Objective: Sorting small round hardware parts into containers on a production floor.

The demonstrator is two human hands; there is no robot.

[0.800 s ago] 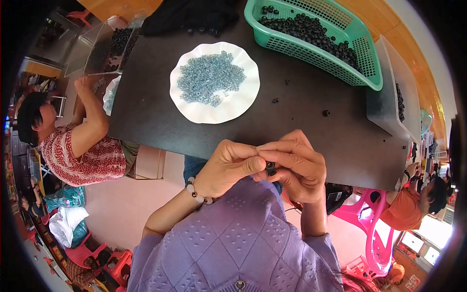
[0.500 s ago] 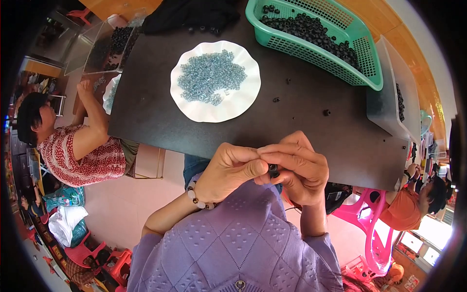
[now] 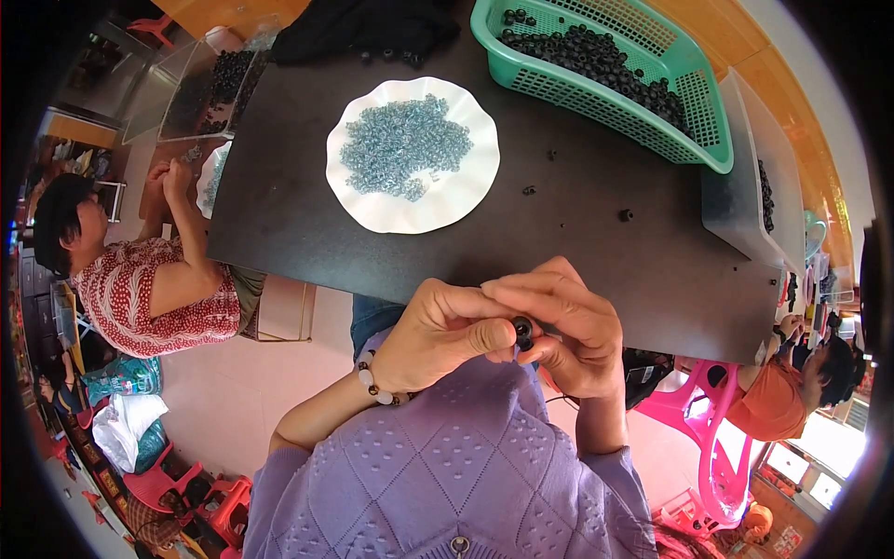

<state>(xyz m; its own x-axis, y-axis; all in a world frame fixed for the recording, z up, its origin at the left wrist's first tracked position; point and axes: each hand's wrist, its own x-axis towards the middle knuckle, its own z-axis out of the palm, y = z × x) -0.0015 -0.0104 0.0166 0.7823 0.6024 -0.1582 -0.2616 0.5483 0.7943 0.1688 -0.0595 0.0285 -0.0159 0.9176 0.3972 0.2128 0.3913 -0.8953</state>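
A small round black part (image 3: 523, 332) with a hollow, ring-like end sits between my two hands, just off the table's near edge. My left hand (image 3: 438, 337) is closed, its thumb tip pressed against the part's left side. From the other side my right hand (image 3: 582, 331) grips it, the thumb at its lower right and the fingers arched over to meet the left fingertips. Beyond my hands stands a white scalloped plate (image 3: 372, 212) bearing a heap of tiny clear bluish pieces (image 3: 405, 144).
A green basket (image 3: 596, 104) of black parts stands at the far right, next to a clear plastic bin (image 3: 736, 200). Loose black parts (image 3: 626, 215) lie on the dark table (image 3: 307, 233). A co-worker (image 3: 168, 289) sits at the left, another (image 3: 782, 396) at the right, near a pink chair (image 3: 712, 447).
The black part has turned so that its hollow end shows more plainly. My right fingers have shifted slightly left and down. The left co-worker's hands have come together.
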